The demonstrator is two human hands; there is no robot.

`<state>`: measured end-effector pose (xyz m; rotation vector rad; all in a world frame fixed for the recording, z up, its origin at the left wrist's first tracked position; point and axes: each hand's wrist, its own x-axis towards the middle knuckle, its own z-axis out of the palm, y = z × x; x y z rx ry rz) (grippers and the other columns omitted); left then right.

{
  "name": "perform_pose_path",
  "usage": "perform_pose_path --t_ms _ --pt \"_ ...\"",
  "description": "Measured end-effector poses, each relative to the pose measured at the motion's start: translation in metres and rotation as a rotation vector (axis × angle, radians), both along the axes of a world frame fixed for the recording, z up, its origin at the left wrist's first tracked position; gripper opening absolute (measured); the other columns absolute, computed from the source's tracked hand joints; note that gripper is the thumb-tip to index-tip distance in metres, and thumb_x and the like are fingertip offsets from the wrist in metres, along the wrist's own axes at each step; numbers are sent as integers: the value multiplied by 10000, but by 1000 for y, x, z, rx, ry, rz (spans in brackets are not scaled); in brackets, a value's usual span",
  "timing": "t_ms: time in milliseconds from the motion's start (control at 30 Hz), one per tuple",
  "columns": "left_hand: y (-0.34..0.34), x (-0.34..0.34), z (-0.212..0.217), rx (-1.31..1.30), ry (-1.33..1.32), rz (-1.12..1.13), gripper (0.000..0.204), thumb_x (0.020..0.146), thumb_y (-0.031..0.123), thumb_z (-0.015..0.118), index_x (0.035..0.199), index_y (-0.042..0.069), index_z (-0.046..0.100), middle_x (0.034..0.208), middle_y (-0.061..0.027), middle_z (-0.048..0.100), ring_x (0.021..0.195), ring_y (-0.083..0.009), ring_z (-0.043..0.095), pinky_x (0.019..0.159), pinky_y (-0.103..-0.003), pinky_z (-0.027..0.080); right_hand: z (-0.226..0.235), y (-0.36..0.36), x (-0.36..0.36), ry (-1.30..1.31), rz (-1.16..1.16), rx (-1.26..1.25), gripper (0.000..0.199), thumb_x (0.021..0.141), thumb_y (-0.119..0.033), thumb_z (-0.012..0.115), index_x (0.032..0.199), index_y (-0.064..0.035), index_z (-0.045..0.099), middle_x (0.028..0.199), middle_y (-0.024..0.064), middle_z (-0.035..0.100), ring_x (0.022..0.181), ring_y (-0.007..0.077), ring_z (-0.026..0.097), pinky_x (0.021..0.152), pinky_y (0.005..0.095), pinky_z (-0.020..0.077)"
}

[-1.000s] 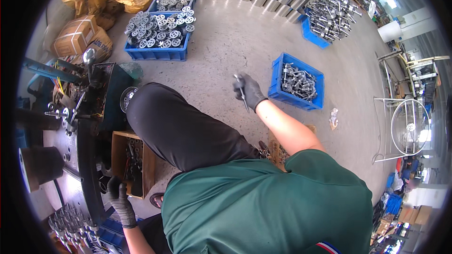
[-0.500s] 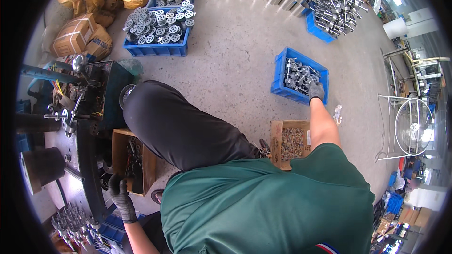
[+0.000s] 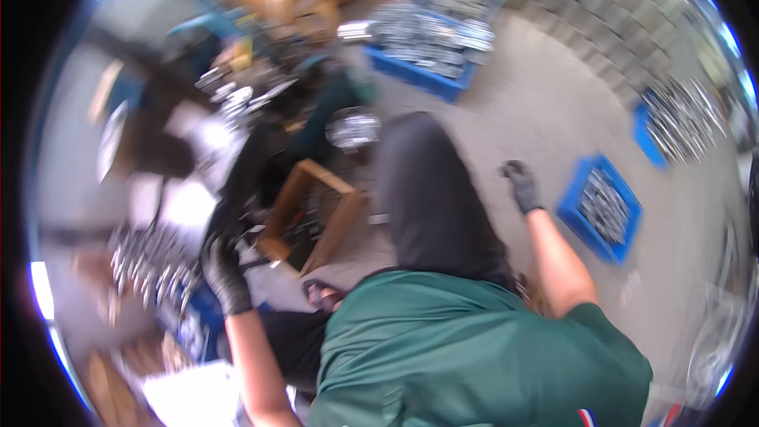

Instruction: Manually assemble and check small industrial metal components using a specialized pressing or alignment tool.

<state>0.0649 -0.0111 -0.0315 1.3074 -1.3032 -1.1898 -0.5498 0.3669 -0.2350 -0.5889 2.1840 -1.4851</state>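
Observation:
My right hand (image 3: 520, 187), in a dark grey glove, is over the floor between my knee and a blue bin (image 3: 568, 209) of small metal parts (image 3: 603, 207). Its fingers look curled; whether a part is inside them is too blurred to see. Far to the left, my gloved left hand (image 3: 225, 273) is low beside the dark edge of a machine bench (image 3: 237, 182). Motion smears its fingers. Close to it stands a cluster of shiny metal parts (image 3: 154, 265).
An open cardboard box (image 3: 336, 182) with dark items stands left of my knee. Blue bins (image 3: 419, 71) of metal discs are at the back. Another blue bin (image 3: 650, 136) of rod-like parts is at far right, near stacked metal cylinders (image 3: 585, 0). A shiny round piece (image 3: 352, 128) lies by the machine.
My right hand has come out of the blue bin and moved left toward my knee. The whole view has turned leftward and is now blurred. My left hand is still near the bench.

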Motion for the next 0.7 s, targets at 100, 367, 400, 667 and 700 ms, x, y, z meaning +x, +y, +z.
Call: perform_pose_path --t_ms 100,367,400,667,700 --pt "17 3 33 73 280 295 162 937 182 685 1065 82 686 927 -23 693 807 -147 664 702 -267 491 115 -97 3 88 162 -244 235 1014 -200 635 1158 -24 693 1061 66 708 1012 168 663 965 323 514" --pt "25 33 72 -127 630 615 134 975 173 649 1104 144 624 905 -43 697 721 -156 649 615 -261 482 365 -249 158 495 845 -474 204 962 -31 571 1138 -7 672 1061 102 688 1000 210 644 918 348 499" --pt "26 44 68 -137 637 638 134 975 173 649 1104 144 624 905 -43 697 721 -156 649 615 -261 482 374 -266 181 564 1089 -436 197 944 -34 587 1120 -8 672 1033 120 682 968 243 653 887 357 511" --pt "-18 111 75 -24 1067 540 171 983 276 654 1102 155 635 889 5 671 691 -113 590 598 -249 446 304 -380 254 858 1714 -133 292 917 -231 648 1121 -27 688 1052 189 694 989 377 673 878 447 548" --pt "-26 122 74 -4 1125 420 171 999 295 634 1102 158 637 863 17 650 684 -103 574 587 -248 441 292 -383 255 825 1762 -76 325 925 -280 644 1133 -35 694 1066 194 700 1006 383 674 891 456 548"
